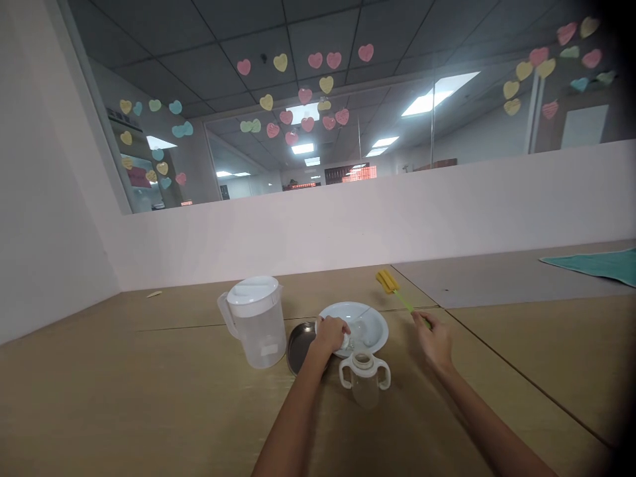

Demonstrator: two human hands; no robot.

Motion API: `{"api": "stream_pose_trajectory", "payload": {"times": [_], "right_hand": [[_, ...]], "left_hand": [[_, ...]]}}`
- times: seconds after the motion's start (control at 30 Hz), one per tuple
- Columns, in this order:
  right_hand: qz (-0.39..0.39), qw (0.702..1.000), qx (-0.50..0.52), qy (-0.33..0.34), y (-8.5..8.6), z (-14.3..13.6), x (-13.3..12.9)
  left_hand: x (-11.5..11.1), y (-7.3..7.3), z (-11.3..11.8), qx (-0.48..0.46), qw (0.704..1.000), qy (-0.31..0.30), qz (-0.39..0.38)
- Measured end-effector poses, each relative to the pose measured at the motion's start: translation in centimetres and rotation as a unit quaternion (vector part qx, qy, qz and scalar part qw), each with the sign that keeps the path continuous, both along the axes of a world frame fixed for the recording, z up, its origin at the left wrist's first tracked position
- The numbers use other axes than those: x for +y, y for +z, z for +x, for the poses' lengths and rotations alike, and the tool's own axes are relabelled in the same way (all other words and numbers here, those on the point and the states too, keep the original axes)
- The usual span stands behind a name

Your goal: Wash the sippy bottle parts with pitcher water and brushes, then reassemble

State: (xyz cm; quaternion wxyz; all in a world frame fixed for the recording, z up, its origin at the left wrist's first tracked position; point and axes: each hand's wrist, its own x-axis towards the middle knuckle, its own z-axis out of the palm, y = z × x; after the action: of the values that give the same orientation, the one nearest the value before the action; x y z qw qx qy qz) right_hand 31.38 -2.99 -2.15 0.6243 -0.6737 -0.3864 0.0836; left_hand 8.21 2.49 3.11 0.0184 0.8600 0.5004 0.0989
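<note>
My right hand (433,339) grips the green handle of a bottle brush (388,281), its yellow sponge head raised to the upper left. Over the left rim of a white bowl (377,344), my left hand (332,332) is closed around a small white piece (344,340), mostly hidden by the fingers; its kind is unclear. Clear items lie inside the bowl. Just in front of the bowl a clear baby bottle (365,391) with two white handles stands upright without a lid. A dark round metal dish (299,348) sits partly beneath my left forearm.
A clear pitcher (262,338) with a white lid stands left of the dish. A teal cloth (599,267) lies at the far right of the wooden table (149,391). Behind are a low white wall (338,235) and a window with heart-shaped notes.
</note>
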Motion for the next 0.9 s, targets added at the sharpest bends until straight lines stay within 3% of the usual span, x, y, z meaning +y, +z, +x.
{"api": "stream_pose_trajectory", "payload": {"times": [0.5, 0.7, 0.9], "right_hand": [[0.004, 1.000, 0.004, 0.003, 0.2, -0.2, 0.1], [0.007, 1.000, 0.004, 0.013, -0.1, -0.1, 0.3], [0.012, 1.000, 0.002, 0.011, -0.2, -0.1, 0.3]], "left_hand": [[1.9, -0.5, 1.6, 0.155, 0.987, 0.020, 0.030], [2.1, -0.1, 1.1, 0.100, 0.993, 0.028, 0.062], [2.4, 0.4, 0.1, -0.048, 0.996, 0.035, 0.072]]}}
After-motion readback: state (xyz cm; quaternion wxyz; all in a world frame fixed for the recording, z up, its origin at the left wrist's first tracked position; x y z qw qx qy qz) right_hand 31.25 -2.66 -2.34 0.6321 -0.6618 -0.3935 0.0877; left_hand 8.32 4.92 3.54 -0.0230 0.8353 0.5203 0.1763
